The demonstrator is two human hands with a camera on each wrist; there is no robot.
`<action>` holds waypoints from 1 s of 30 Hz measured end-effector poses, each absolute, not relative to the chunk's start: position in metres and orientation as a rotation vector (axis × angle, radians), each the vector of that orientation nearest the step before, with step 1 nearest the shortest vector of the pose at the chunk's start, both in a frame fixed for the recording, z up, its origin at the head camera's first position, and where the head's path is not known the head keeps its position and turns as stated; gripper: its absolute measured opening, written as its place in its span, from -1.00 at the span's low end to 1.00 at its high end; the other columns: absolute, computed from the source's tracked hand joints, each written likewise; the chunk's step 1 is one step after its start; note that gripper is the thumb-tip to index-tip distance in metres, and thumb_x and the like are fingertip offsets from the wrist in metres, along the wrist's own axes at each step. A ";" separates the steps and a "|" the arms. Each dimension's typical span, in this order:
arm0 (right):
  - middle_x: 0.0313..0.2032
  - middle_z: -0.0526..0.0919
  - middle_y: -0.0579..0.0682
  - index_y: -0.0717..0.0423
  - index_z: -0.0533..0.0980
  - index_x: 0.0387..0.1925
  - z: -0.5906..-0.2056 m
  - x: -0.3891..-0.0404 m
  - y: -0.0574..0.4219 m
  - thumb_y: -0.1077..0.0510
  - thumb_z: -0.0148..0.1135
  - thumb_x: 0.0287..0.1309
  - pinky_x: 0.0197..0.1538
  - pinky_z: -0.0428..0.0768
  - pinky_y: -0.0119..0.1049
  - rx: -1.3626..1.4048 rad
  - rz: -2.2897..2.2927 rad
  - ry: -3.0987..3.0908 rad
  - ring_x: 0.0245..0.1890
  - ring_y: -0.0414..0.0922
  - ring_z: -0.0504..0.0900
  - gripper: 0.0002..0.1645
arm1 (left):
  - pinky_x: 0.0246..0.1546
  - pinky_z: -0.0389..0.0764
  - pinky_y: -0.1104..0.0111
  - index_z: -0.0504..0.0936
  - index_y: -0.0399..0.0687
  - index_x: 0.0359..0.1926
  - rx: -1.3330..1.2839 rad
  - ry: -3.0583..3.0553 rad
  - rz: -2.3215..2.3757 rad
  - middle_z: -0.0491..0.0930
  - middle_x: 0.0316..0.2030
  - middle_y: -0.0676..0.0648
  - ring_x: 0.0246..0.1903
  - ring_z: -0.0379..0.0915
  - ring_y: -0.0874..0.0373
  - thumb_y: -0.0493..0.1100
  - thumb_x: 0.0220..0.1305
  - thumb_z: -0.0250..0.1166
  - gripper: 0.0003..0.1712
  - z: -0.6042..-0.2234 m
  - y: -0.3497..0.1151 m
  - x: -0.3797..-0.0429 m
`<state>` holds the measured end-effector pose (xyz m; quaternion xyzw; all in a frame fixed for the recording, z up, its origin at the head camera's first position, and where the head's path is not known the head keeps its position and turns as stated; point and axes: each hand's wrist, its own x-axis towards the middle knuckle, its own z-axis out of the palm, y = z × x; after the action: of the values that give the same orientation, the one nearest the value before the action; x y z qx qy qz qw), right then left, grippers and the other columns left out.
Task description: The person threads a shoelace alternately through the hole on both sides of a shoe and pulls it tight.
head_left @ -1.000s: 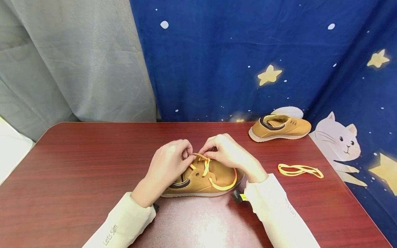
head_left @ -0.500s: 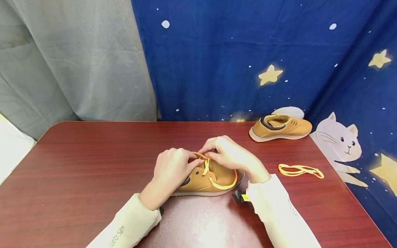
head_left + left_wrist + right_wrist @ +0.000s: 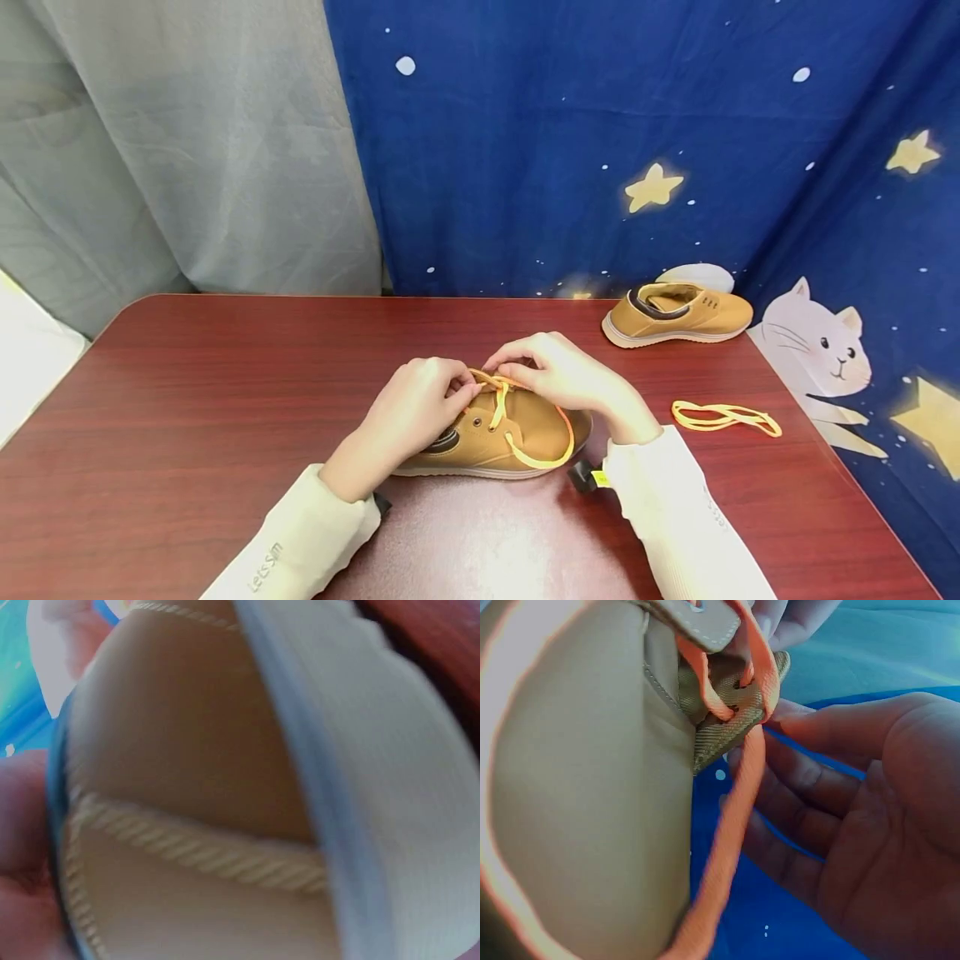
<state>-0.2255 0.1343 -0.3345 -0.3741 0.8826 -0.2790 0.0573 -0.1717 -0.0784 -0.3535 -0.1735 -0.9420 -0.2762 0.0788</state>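
A tan shoe (image 3: 457, 454) lies on its length across the table, toe to the right. An orange-yellow shoelace (image 3: 542, 463) threads its upper eyelets, and a slack length arcs over the toe. My left hand (image 3: 416, 404) pinches the lace near the shoe's opening with thumb and forefinger. On the far side, my right hand (image 3: 562, 375) has thumb and fingertips at the lace beside the tongue. In the right wrist view the lace passes through holes in the woven tongue (image 3: 739, 724), by the right fingertips. The left wrist view is blurred, mostly filled by the shoe's side (image 3: 202, 750).
Another tan shoe (image 3: 675, 321), its eyelets without a lace, stands at the back right. In front of it lies a folded yellow shoelace (image 3: 726, 417) on the red-brown table (image 3: 225, 375). Behind the table hangs a blue star-patterned curtain (image 3: 510, 150).
My left hand first shifts right over the shoe, then back a little to the left. The right hand has moved slightly right, and more of the lace under it shows.
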 end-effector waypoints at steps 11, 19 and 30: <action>-0.25 0.77 -0.09 0.07 0.69 -0.04 -0.345 -0.234 0.157 0.31 0.16 0.33 -0.15 0.61 -0.40 -1.028 -0.863 2.501 -0.29 -0.24 0.65 -0.72 | -0.45 0.41 0.41 0.70 0.08 -0.38 -0.556 -2.898 -1.074 0.65 -0.51 0.10 -0.52 0.37 0.25 -0.08 0.39 0.30 -0.83 -0.341 -0.104 -0.171; -0.23 0.81 -0.07 0.04 0.74 -0.12 -0.354 -0.241 0.166 0.16 0.45 0.16 -0.08 0.67 -0.35 -1.052 -1.002 2.377 -0.24 -0.22 0.73 -0.78 | -0.36 0.44 0.39 0.73 0.09 -0.35 -0.551 -2.888 -1.131 0.70 -0.44 0.06 -0.42 0.45 0.23 -0.05 0.40 0.29 -0.83 -0.335 -0.115 -0.171; -0.11 0.79 0.11 0.21 0.66 0.00 -0.368 -0.251 0.171 0.30 0.34 0.22 -0.02 0.67 -0.38 -1.004 -1.250 2.203 -0.14 -0.23 0.75 -0.71 | -0.38 0.43 0.42 0.74 0.07 -0.32 -0.504 -2.827 -1.195 0.72 -0.45 0.08 -0.40 0.47 0.23 -0.06 0.40 0.28 -0.83 -0.336 -0.117 -0.171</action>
<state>-0.2507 0.1710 -0.3677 -0.3605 0.7911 -0.4487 0.2069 -0.1707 -0.1174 -0.3359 -0.1619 -0.9088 -0.3841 0.0159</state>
